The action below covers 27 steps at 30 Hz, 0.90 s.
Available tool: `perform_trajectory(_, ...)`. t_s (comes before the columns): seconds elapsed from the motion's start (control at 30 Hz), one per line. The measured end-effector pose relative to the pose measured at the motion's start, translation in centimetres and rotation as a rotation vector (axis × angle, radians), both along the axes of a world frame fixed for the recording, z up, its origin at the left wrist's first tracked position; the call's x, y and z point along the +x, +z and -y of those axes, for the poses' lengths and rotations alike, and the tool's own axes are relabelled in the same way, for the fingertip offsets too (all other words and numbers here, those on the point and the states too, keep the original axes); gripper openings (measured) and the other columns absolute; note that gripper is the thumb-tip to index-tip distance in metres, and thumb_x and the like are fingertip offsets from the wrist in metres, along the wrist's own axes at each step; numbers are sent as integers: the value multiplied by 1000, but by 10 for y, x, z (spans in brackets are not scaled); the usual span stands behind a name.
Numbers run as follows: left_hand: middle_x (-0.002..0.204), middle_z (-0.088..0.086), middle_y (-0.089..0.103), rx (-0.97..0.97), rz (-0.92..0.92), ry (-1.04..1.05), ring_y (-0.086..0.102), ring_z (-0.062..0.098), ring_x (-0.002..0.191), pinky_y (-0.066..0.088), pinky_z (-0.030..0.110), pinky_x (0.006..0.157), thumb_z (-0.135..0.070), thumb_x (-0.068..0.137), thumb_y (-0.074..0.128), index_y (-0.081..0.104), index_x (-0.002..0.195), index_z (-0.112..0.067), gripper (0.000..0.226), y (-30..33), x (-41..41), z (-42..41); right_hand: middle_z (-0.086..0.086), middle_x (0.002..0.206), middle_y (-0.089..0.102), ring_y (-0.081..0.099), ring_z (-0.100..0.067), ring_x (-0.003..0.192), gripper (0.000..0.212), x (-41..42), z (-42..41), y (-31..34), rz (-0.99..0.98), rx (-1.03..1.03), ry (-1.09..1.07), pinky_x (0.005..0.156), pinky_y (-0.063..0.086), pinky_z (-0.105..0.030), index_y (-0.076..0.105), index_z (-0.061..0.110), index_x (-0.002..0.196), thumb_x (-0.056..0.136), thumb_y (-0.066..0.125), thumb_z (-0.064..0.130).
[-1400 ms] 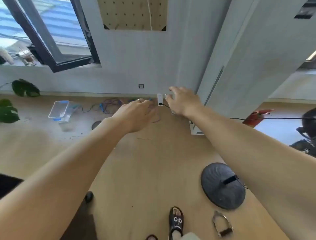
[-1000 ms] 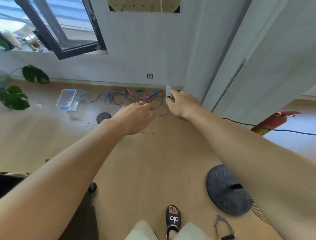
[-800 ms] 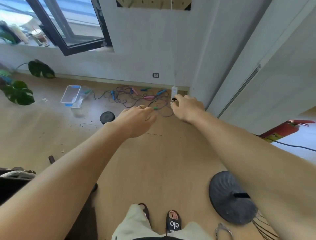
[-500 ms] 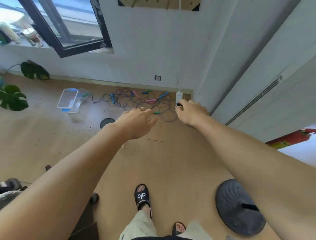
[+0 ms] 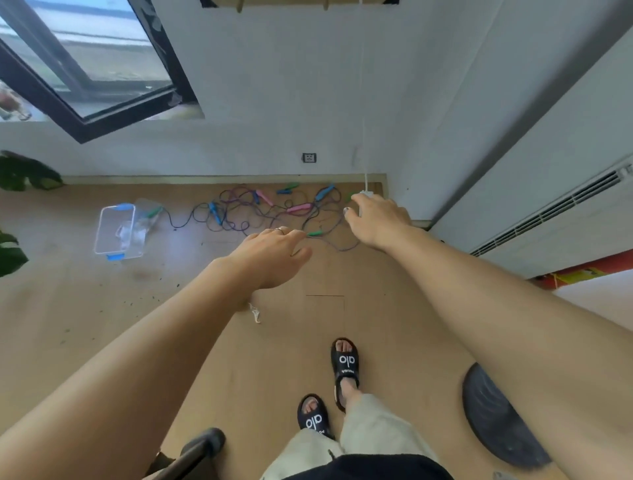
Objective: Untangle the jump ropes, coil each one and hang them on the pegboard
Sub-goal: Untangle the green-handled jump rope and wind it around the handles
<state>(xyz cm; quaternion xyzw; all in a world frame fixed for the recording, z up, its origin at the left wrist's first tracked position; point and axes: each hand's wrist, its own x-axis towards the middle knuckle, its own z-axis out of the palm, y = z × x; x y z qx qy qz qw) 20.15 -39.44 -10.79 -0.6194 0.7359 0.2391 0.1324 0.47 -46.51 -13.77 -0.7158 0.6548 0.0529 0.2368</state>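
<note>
Your left hand (image 5: 270,255) reaches forward with loose fingers and holds nothing. Your right hand (image 5: 375,219) is also stretched out; if its fingers grasp something, I cannot tell. The ropes (image 5: 267,209) lie tangled on the floor (image 5: 291,342) by the wall, beside a clear box (image 5: 116,228).

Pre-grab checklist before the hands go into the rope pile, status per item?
1. Jump ropes in view on the floor by the wall: ok.
2. Ropes untangled: not ok, cords cross in one heap.
3. Left hand free: ok, fingers relaxed, holding nothing.
4. Right hand free: cannot tell, a white object sits at its fingers.
5. Clear plastic box off the main tangle: ok, though one rope end reaches it.
6. Pegboard pegs free: cannot tell, only its bottom edge shows.
</note>
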Motion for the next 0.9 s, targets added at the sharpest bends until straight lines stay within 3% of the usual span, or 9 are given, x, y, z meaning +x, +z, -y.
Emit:
perform_trajectory(0.47, 158, 2, 35, 79, -27, 71, 36, 26, 141, 30, 43, 112, -49, 104, 26, 31, 153, -26, 54, -32, 56, 152, -13, 150, 41, 37, -36, 136, 52, 90, 173, -49, -14, 101, 120, 108, 33, -49, 36, 22, 149, 103, 26, 45)
perform_trajectory(0.9, 151, 5, 43, 138, -50, 43, 45, 27, 133, 37, 44, 107, -48, 104, 27, 40, 148, -24, 51, -61, 188, 283, -12, 145, 47, 40, -34, 132, 50, 207, 277, -85, -71, 141, 80, 107, 31, -47, 38, 24, 147, 103, 25, 44)
